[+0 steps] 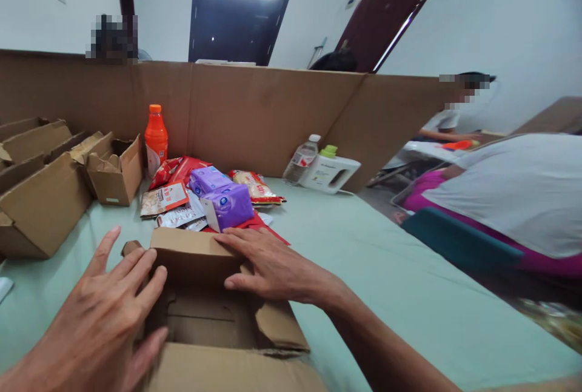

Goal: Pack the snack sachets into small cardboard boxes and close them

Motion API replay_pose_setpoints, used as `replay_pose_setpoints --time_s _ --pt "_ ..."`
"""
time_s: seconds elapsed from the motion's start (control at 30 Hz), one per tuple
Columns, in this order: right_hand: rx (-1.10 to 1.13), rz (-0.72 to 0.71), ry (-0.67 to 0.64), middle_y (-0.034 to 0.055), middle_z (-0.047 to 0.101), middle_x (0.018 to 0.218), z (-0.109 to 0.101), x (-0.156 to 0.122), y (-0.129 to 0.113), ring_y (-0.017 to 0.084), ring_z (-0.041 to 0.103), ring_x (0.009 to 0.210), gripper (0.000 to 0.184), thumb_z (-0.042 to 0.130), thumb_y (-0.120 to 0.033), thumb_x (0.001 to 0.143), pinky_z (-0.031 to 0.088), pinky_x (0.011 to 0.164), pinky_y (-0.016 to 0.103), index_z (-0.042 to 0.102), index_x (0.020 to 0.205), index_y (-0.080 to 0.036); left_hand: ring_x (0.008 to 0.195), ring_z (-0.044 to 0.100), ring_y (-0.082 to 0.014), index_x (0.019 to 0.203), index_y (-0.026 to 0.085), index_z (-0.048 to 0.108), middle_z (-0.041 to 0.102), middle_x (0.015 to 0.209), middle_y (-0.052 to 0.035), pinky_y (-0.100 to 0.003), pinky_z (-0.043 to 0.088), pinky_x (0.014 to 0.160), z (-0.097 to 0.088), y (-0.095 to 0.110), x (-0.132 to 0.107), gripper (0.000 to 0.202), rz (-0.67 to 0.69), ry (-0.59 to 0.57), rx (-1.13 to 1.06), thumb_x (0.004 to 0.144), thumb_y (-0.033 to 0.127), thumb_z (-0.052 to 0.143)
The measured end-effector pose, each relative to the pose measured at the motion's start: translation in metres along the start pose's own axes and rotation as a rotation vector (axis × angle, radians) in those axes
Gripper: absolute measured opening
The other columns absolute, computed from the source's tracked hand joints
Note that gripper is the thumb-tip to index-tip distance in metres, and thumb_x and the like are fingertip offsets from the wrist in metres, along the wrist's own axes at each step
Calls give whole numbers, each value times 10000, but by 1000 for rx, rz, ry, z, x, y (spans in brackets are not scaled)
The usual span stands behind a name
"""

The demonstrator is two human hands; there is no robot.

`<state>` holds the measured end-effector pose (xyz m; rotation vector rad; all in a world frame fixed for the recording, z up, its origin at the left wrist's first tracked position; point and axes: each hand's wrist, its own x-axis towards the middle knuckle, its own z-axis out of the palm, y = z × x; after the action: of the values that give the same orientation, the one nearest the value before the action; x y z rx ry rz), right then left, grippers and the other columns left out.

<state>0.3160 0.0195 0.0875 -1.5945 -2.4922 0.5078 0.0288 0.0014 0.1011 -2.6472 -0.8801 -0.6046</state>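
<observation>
Cardboard box (193, 254), purple packs (227, 204) behind, perhaps tissues

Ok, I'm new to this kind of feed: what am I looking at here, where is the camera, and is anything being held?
There is no machine here: a person works with two bare hands. The one picture comes from a camera worn on their head, looking forward and down. The left hand lies spread on the left side of an open cardboard box. The right hand rests flat on its far flap. Neither grips anything. Beyond the box, on the pale green table, are purple packs, snack packets, an orange bottle, a clear bottle and a white jug. More boxes stand at left. Another person is at right.
</observation>
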Motion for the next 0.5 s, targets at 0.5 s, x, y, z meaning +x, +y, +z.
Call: replay_pose_setpoints --time_s 0.5 --pt "515 198 583 169 636 1381 1 48 118 360 585 1280 696 704 -621 781 455 1072 573 634 1324 -190 1128 707 -367 1152 201 754 699 1321 -167 -652 289 1137 24 -9 1 402 -55 -20 -86 807 382 652"
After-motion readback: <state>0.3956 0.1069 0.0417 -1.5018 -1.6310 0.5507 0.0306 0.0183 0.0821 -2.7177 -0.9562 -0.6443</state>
